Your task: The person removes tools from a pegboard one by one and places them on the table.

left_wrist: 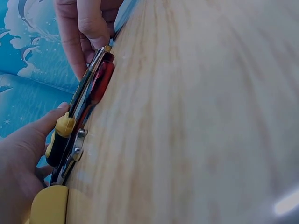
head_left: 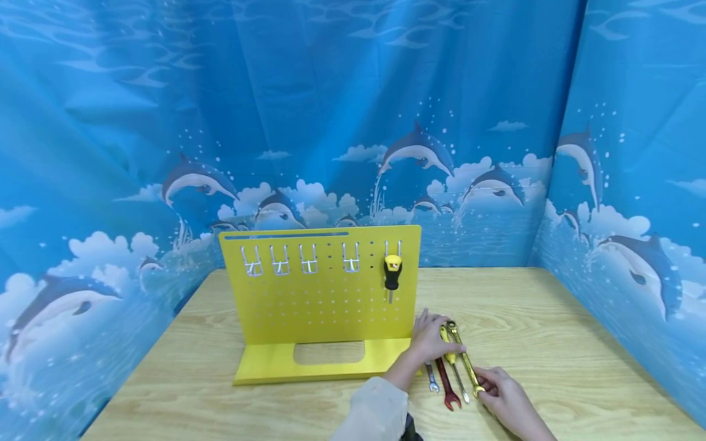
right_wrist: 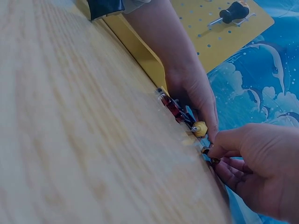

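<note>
Four tools lie side by side to the right of a yellow pegboard stand [head_left: 325, 294]: a small silver wrench [head_left: 432, 377], a red wrench [head_left: 448, 386], a yellow-and-black screwdriver [head_left: 453, 361] and a gold wrench [head_left: 467, 365]. Over their upper ends rests my left hand [head_left: 430, 340], thumb stretched across toward the gold wrench; its other fingers are partly hidden. My right hand [head_left: 504, 395] pinches the lower open end of the gold wrench between thumb and fingers. The right wrist view shows this pinch, with the screwdriver tip [right_wrist: 195, 129] close by.
Another screwdriver [head_left: 392, 272] hangs on the pegboard's rightmost hook. Several silver hooks [head_left: 280, 260] to its left hold nothing. The stand's base [head_left: 270, 361] reaches forward beside my left forearm. A dolphin-print curtain [head_left: 331, 122] stands behind the wooden table [head_left: 182, 392].
</note>
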`<state>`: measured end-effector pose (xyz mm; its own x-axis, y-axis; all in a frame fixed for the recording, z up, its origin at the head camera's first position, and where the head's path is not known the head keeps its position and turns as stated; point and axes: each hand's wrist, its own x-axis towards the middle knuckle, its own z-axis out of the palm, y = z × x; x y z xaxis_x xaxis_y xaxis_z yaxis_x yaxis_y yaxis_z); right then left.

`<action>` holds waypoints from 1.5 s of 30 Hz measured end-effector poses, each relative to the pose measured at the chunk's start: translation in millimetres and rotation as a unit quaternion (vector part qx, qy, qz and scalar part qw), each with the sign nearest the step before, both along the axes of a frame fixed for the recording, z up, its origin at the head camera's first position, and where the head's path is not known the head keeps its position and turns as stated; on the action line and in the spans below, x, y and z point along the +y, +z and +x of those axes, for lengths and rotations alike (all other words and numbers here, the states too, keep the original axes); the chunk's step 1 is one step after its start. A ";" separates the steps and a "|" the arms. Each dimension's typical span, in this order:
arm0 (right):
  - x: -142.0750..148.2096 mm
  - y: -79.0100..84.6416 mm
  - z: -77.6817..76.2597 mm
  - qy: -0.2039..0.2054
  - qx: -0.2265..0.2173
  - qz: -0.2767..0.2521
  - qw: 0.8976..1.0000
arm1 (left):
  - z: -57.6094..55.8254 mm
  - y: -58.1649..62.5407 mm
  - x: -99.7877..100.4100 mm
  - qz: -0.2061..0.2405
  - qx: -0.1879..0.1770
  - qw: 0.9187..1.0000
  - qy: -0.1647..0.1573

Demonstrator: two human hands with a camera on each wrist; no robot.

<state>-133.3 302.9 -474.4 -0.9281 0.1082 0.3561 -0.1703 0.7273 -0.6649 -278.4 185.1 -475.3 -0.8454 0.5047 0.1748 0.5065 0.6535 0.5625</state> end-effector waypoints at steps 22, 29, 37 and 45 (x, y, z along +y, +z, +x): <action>-2.1 4.5 1.3 -0.005 -0.040 -0.012 0.999 | 0.5 7.6 0.5 -0.057 -0.022 0.998 0.003; -1.8 4.2 2.0 -0.008 -0.033 -0.009 0.999 | 1.7 12.5 2.7 -0.087 -0.011 0.996 0.007; -1.1 3.7 -0.7 -0.019 -0.024 -0.009 0.999 | 2.7 12.6 -0.5 -0.068 -0.011 0.998 0.004; -0.2 9.5 2.4 -0.047 -0.009 -0.015 0.999 | 8.2 15.2 -2.4 0.038 -0.034 0.999 0.007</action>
